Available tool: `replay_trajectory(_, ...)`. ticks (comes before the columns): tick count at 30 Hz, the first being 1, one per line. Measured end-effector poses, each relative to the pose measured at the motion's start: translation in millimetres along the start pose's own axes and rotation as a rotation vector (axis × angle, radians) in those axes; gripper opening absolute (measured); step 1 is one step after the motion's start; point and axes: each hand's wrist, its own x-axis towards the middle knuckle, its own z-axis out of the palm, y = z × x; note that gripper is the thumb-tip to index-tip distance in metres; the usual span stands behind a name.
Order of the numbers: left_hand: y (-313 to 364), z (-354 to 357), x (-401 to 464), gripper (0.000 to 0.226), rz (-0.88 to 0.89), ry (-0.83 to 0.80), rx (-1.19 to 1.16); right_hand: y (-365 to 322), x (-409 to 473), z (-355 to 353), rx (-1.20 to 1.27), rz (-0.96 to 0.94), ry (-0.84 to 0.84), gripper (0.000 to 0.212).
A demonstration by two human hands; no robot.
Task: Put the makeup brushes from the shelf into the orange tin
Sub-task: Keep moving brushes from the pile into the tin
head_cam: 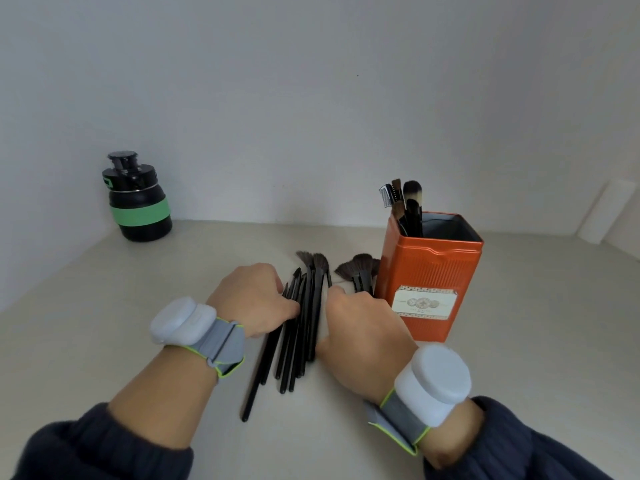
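The person is gathering the next batch of makeup brushes (301, 327), a loose bundle of black-handled brushes lying on the shelf (104, 289) between both hands, bristles pointing away toward the wall. The left hand (252, 299) rests palm-down on the bundle's left side, fingers curled over the handles; whether it actually grips them cannot be told. The right hand (360, 327) lies beside the bundle's right edge, fingers bent toward the handles, its hold also unclear. The orange tin (429, 278) stands upright just right of the right hand, open, with about 4 brushes already standing in it. A few fan brushes (356, 268) lie next to the tin's base. The next move likely calls for squeezing the handles together, lifting them and lowering them handle-first into the tin.
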Motion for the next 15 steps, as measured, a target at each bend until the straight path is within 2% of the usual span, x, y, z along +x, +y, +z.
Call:
replay_trajectory(3, 0.1, 1.0, 1.2, 0.014, -0.007, -0.026, 0.006, -0.2, -0.9, -1.4, 0.007, -0.007, -0.016, 0.027)
replay_trajectory(8, -2.0, 3.4, 4.2, 0.027, -0.009, -0.017, -0.031, -0.2, 0.8, -1.2, 0.058, 0.013, 0.011, 0.022)
replay_trajectory(15, -3.3, 4.2, 5.5, 0.030, 0.034, 0.041, -0.051, 6.6, -1.2, -6.6, 0.266, 0.047, 0.109, 0.009)
